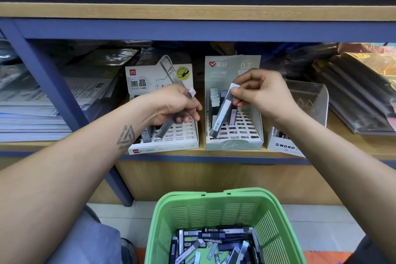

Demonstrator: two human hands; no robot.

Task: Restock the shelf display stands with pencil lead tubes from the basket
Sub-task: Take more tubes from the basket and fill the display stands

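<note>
Two cardboard display stands sit on the shelf. My left hand (175, 107) grips a dark lead tube (171, 121) with a pale cap, tilted over the white slotted stand (169, 146) marked HB 0.5. My right hand (259, 92) pinches the white cap of a grey lead tube (220, 115), whose lower end rests on the grid of the pale green stand (234, 143) marked 0.7. A few tubes stand in each stand's slots. Below, the green basket (216, 206) holds several loose lead tubes (214, 244).
A MONO box (285, 146) and a clear plastic holder (308, 100) stand right of the green stand. Stacked paper (32, 118) fills the shelf's left, plastic-wrapped packs (360, 92) its right. A blue upright post (64, 100) runs down at left.
</note>
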